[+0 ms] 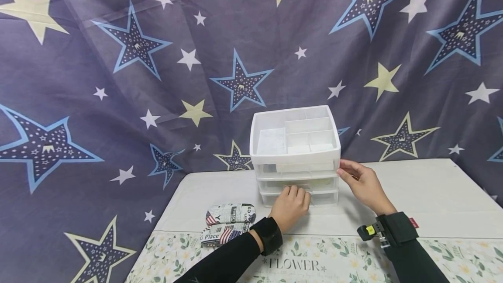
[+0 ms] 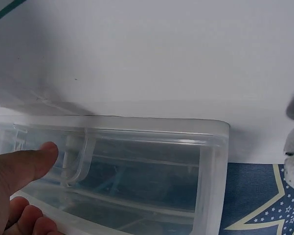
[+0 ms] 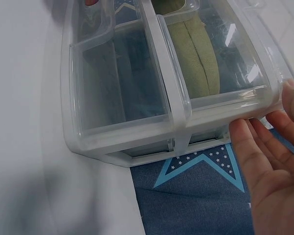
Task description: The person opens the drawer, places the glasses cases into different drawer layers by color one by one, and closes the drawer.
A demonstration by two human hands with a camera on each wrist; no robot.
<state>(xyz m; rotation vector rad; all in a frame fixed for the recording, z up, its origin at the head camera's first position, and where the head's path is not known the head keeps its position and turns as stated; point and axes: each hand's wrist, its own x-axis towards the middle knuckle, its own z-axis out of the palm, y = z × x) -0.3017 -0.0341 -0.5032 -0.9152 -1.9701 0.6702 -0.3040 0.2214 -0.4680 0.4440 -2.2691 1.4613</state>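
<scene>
A white drawer unit (image 1: 294,156) with clear drawers stands at the back of the table. My left hand (image 1: 291,206) is at the front of its lower drawers, fingers curled at the middle drawer's handle edge; the thumb (image 2: 46,156) lies by the clear lower drawer front (image 2: 137,181). Exactly where those fingertips touch is partly hidden. At the unit's right side, my right hand (image 1: 363,184) rests its fairly straight fingers (image 3: 247,147) on the frame near the front corner. Through the middle drawer's front shows an olive-green fabric item (image 3: 193,58).
Two newspaper-print bundles (image 1: 229,214) with flag patterns lie left of the unit, beside my left forearm. A floral cloth (image 1: 326,252) covers the table's front part. Behind the white tabletop (image 1: 416,195) hangs a star-patterned curtain (image 1: 275,82). The unit's top tray (image 1: 271,141) has compartments.
</scene>
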